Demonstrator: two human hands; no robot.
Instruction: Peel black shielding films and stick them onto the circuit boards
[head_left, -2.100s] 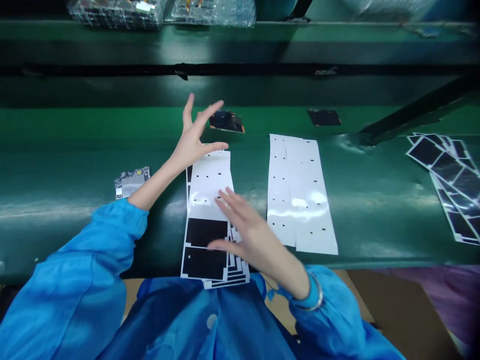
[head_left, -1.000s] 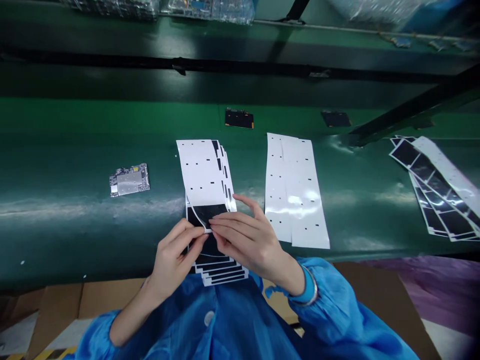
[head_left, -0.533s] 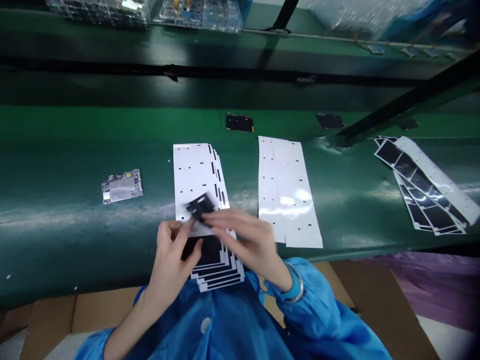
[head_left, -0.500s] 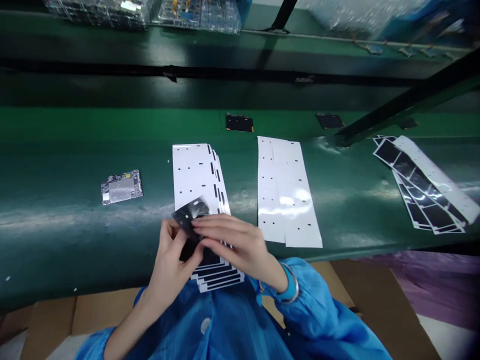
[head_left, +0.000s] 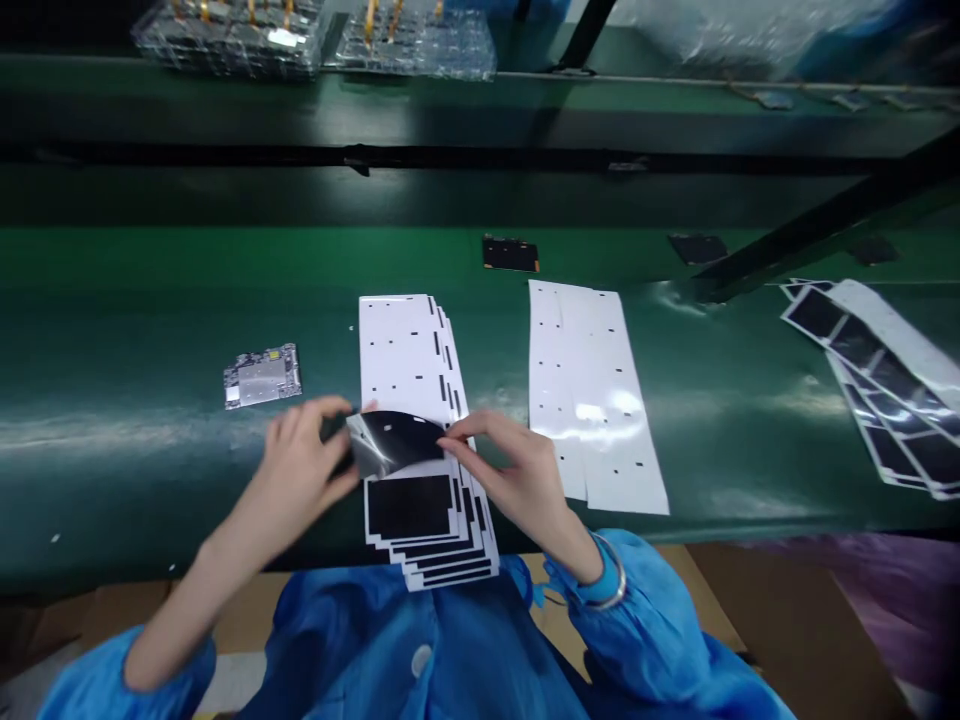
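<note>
Left hand (head_left: 296, 455), right hand (head_left: 510, 480) pinching both ends of curled black film sheet (head_left: 394, 440), silvery underside showing.

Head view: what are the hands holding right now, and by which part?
The left hand and right hand hold a curled black sheet with a silvery underside, one at each end.

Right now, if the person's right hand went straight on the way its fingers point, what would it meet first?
The curled black film. The right hand's fingertips point at its right end and seem to touch it already, though depth is hard to judge from this view.
</note>
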